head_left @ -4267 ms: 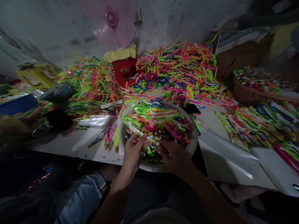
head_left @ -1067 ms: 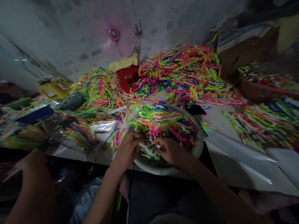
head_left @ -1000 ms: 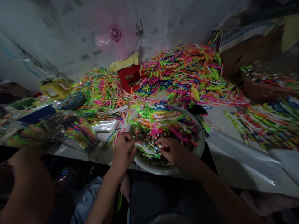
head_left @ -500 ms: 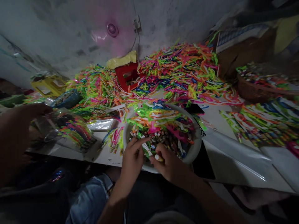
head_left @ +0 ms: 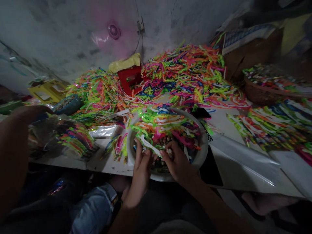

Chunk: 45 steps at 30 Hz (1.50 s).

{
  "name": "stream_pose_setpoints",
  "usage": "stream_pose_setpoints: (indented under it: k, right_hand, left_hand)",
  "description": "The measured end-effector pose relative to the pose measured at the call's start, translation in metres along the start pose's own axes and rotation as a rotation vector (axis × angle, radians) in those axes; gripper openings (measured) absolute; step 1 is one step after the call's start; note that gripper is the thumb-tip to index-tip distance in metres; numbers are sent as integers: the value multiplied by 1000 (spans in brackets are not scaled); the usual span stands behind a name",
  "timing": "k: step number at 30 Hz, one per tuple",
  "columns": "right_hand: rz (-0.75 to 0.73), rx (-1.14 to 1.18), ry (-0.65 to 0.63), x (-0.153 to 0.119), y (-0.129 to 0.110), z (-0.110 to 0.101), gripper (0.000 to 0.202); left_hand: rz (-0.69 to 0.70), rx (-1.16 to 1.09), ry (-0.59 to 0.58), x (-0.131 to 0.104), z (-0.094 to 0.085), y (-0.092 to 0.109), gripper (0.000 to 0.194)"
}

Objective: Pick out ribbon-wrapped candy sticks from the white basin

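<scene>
A thin white plastic strip (head_left: pixel 151 147) with a wider end slants above the round pale basin (head_left: pixel 204 156). My right hand (head_left: pixel 179 164) pinches its lower right end between thumb and fingers. Close by its left part is my left hand (head_left: pixel 142 165), index finger raised and thumb apart; whether it touches the strip I cannot tell. Under my hands the basin holds small dark pieces with pale ends, partly hidden. Bright green, orange, white and pink plastic strips (head_left: pixel 168 122) lie across its far side.
Heaps of coloured strips (head_left: pixel 185 74) stand against the wall around a red plastic stool (head_left: pixel 130 81). Another person's arm (head_left: pixel 14 139) reaches in at left, beside a clear bag of coloured sticks (head_left: pixel 78 139). Clear plastic sheeting (head_left: pixel 246 159) and more rows of coloured strips (head_left: pixel 273 126) lie at right.
The white strip has risen and turned flatter, its left end swinging up and left. My right fingers have moved up onto its right end, and my left fingers have spread.
</scene>
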State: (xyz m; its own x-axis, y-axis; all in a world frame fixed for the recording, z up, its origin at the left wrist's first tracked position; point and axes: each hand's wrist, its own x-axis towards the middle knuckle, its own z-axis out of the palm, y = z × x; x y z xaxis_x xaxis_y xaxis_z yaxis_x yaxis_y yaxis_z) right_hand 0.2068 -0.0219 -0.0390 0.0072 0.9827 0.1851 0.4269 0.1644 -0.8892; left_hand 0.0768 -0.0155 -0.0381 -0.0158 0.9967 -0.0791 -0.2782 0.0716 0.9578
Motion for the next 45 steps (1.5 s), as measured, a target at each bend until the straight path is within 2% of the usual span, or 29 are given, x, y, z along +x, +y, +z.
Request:
stream_pose_setpoints:
  k: [2, 4, 7, 9, 13, 21, 24, 28, 34, 39, 45]
  right_hand:
    - [-46, -27, -14, 0, 0, -1, 12]
    - [-21, 9, -37, 1, 2, -5, 16]
    - [84, 87, -86, 1, 8, -16, 28]
    - [74, 50, -148, -2, 11, -23, 31]
    - [-42, -147, -237, -11, 13, -24, 23]
    - [-152, -317, -240, -15, 13, -17, 17]
    - [-186, -378, -227, -15, 13, -16, 19]
    - [-187, -434, -180, -17, 12, -14, 18]
    - [-174, -409, -50, -19, 14, -11, 17]
    - [-167, -412, -49, -18, 15, -9, 18]
    - [-194, -554, -56, -16, 12, -6, 22]
  left_hand:
    - [-116, -63, -86, 5, 1, 2, 25]
    - [-149, -109, -109, 9, 1, 6, 18]
    - [-151, -207, 13, 13, 0, 11, 22]
    - [-161, -255, 65, 14, -1, 14, 28]
    - [-131, -213, 28, 14, 1, 14, 33]
    - [-60, -182, 28, 9, 4, 12, 25]
    - [-41, -185, 43, 8, 5, 12, 29]
    - [-41, -201, 59, 9, 5, 10, 39]
    - [-41, -197, 59, 9, 5, 10, 25]
    - [-49, -198, 44, 9, 4, 10, 31]
    - [-50, -159, 20, 10, 4, 9, 37]
